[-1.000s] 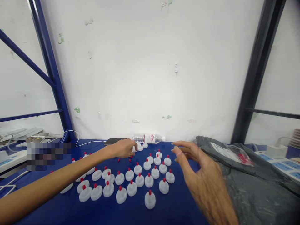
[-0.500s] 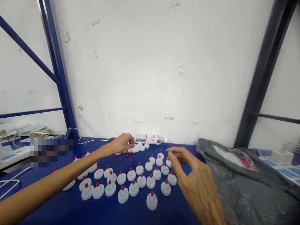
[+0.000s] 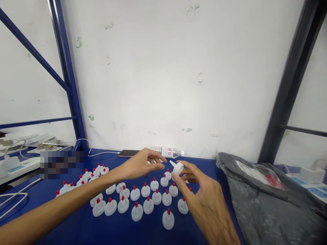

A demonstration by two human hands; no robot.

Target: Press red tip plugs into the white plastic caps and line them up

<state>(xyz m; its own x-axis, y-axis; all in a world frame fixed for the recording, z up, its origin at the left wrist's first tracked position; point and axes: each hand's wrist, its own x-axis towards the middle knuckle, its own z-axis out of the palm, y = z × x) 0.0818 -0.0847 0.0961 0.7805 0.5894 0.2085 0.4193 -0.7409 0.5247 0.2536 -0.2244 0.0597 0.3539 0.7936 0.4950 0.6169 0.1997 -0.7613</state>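
Observation:
My right hand (image 3: 201,197) pinches a white plastic cap (image 3: 177,167) with a bare nozzle, held above the blue table (image 3: 76,231). My left hand (image 3: 143,162) hovers just left of it, fingertips pinched together close to the nozzle; what they hold is too small to make out. Below both hands stand several white caps with red tips (image 3: 148,200) in loose rows. A few loose red tips lie on the cloth under my left hand, mostly hidden.
A clear water bottle (image 3: 170,151) lies by the back wall beside a phone (image 3: 127,153) on a white cable. A grey plastic bag (image 3: 265,200) with small red parts fills the right side. Blue frame posts (image 3: 68,78) rise at the left, power strips (image 3: 17,163) beyond.
My left hand drew back from the far pile toward the middle. My right hand took up a white cap, and the two hands came together.

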